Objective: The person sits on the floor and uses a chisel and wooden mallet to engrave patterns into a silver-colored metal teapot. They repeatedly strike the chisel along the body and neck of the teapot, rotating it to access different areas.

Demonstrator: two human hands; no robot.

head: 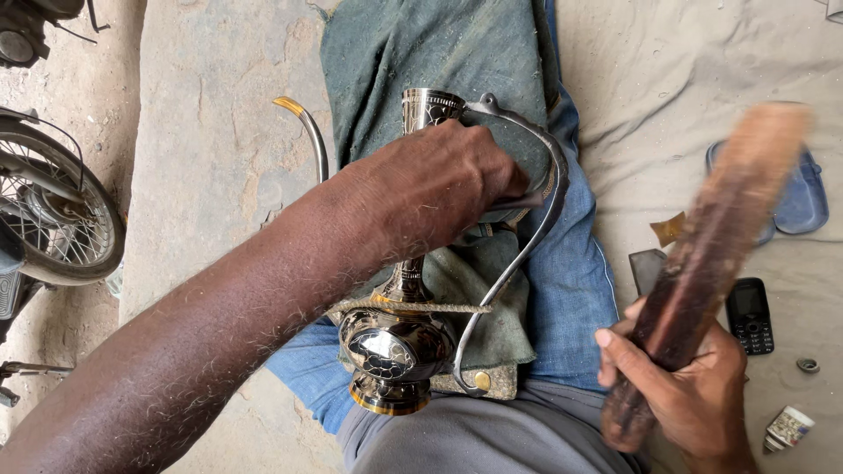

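A shiny engraved metal ewer [397,347] with a long curved handle [536,228] and thin spout [307,132] lies across my lap on a green cloth [421,53]. My left hand [439,184] grips its neck from above, covering the middle of the neck. A cord [413,307] runs across the vessel above its round belly. My right hand [685,386] holds a long dark wooden stick [711,254], raised at the right and blurred by motion, apart from the ewer.
A black keypad phone [751,314], a blue sandal [803,197], a small printed tin [790,428] and a dark flat piece [647,268] lie on the dusty sheet at the right. A motorcycle wheel [53,219] stands at the left edge.
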